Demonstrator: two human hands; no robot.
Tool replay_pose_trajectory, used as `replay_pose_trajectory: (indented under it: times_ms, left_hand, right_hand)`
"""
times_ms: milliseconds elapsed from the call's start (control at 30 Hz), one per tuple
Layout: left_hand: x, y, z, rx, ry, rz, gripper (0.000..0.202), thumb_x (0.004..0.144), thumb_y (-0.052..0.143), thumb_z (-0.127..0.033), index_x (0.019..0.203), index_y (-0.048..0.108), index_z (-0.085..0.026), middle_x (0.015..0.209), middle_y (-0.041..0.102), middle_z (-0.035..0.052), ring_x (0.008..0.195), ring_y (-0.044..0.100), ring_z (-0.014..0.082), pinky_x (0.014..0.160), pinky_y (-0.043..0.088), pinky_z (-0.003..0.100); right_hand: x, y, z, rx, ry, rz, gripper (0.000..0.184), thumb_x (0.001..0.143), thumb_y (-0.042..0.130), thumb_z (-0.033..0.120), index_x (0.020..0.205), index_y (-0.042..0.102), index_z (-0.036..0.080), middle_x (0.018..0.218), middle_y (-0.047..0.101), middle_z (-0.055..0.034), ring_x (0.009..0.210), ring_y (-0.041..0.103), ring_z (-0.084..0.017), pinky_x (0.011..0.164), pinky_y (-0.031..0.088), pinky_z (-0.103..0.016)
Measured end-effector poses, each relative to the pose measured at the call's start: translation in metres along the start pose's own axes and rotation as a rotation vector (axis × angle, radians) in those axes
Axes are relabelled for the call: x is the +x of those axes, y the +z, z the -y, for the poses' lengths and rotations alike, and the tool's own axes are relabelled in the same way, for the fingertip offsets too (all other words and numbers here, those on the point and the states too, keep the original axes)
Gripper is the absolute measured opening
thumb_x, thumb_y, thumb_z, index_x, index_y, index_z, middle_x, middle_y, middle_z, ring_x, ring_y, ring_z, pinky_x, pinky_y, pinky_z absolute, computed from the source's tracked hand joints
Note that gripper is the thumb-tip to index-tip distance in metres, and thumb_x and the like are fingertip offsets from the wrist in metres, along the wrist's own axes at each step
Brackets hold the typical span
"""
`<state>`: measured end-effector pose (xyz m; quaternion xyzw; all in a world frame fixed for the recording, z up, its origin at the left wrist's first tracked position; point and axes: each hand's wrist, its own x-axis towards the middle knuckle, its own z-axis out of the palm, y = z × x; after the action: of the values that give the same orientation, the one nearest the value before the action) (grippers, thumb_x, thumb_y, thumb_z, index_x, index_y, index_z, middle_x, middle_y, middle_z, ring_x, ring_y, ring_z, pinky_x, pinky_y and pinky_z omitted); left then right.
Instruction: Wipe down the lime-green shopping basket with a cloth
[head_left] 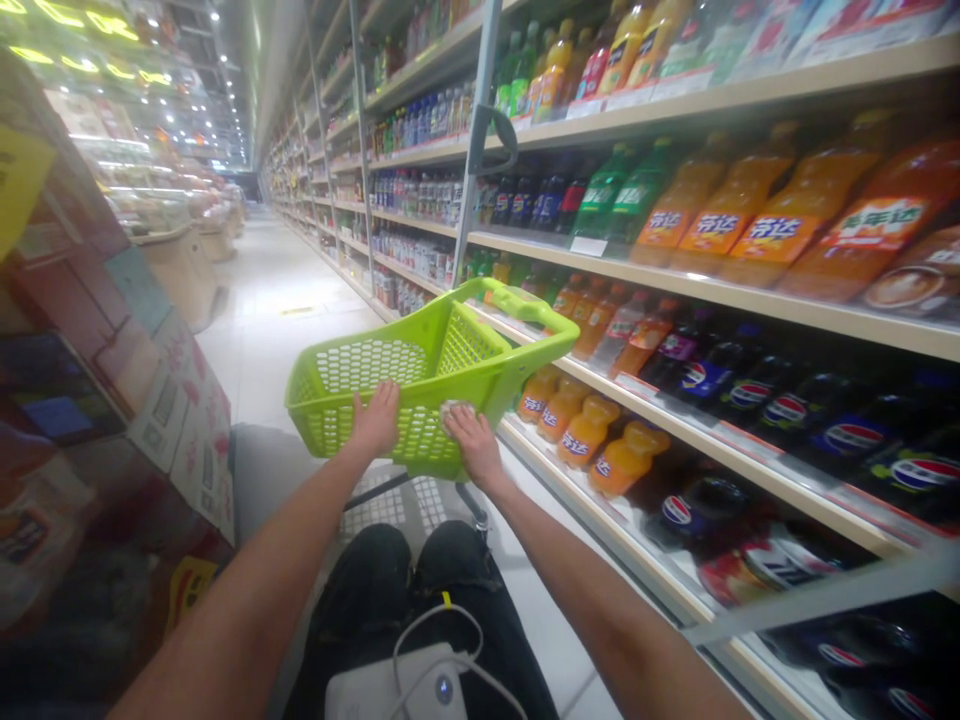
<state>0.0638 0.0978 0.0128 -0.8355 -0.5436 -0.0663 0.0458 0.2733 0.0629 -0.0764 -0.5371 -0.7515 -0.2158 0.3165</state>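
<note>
A lime-green plastic shopping basket (480, 368) with a honeycomb mesh wall and a long handle sits tilted in front of me. My left hand (377, 418) lies on its near rim, fingers curled over the edge. My right hand (472, 443) grips the same rim further right, with a small whitish patch showing by its fingers. Below the basket is a grey mesh cart seat (390, 505) on a dark frame. Nothing shows inside the basket.
Shelves of orange soda and Pepsi bottles (720, 430) line the right side. Printed cartons (112, 350) stand close on the left. A tiled aisle floor (285, 330) runs ahead. A white power bank (397, 685) with cables rests on dark trousers below.
</note>
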Motion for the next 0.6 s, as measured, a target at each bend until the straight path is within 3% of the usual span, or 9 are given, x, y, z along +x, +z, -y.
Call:
replay_pose_trajectory:
  times_ms: [133,200,300,467,600]
  left_hand:
    - [-0.009,0.006,0.015,-0.006,-0.152,-0.062,0.076,0.072,0.046,-0.018,0.141,0.015,-0.012,0.149,0.011,0.0114,0.137,0.01,0.0226,0.11,0.012,0.05]
    - [-0.013,0.01,0.021,0.008,-0.195,-0.071,0.077,0.072,0.046,-0.018,0.141,0.013,-0.012,0.15,0.01,0.0105,0.137,0.009,0.0227,0.109,0.011,0.051]
    - [-0.018,0.013,0.025,0.037,-0.191,-0.062,0.077,0.072,0.045,-0.017,0.141,0.012,-0.012,0.15,0.009,0.0099,0.138,0.007,0.0233,0.108,0.01,0.055]
    - [-0.019,0.01,0.026,0.047,-0.141,-0.036,0.079,0.07,0.044,-0.016,0.142,0.01,-0.013,0.15,0.007,0.0087,0.138,0.005,0.0229,0.109,0.009,0.054]
    - [-0.023,0.013,0.035,0.048,-0.08,-0.05,0.078,0.069,0.042,-0.013,0.141,0.012,-0.011,0.15,0.008,0.008,0.138,0.006,0.021,0.109,0.008,0.053]
  right_hand:
    - [0.029,-0.02,0.003,-0.006,0.039,-0.196,0.043,0.084,0.035,0.005,0.118,0.055,0.021,0.13,0.05,-0.0081,0.129,0.033,-0.018,0.104,0.028,-0.043]
    - [0.039,-0.02,0.006,-0.002,0.059,-0.227,0.042,0.084,0.036,0.006,0.118,0.056,0.021,0.13,0.05,-0.0079,0.13,0.032,-0.018,0.104,0.027,-0.044]
    - [0.038,-0.004,0.017,0.022,0.04,-0.162,0.042,0.085,0.036,0.006,0.117,0.056,0.023,0.129,0.051,-0.0071,0.129,0.034,-0.019,0.104,0.028,-0.045]
    - [0.012,0.035,0.042,0.047,-0.022,-0.03,0.042,0.084,0.039,0.005,0.118,0.055,0.023,0.129,0.052,-0.0064,0.127,0.038,-0.021,0.104,0.029,-0.046]
    - [-0.005,0.044,0.052,0.08,-0.062,0.033,0.039,0.084,0.041,0.005,0.116,0.057,0.021,0.125,0.055,-0.0082,0.125,0.041,-0.02,0.103,0.029,-0.046]
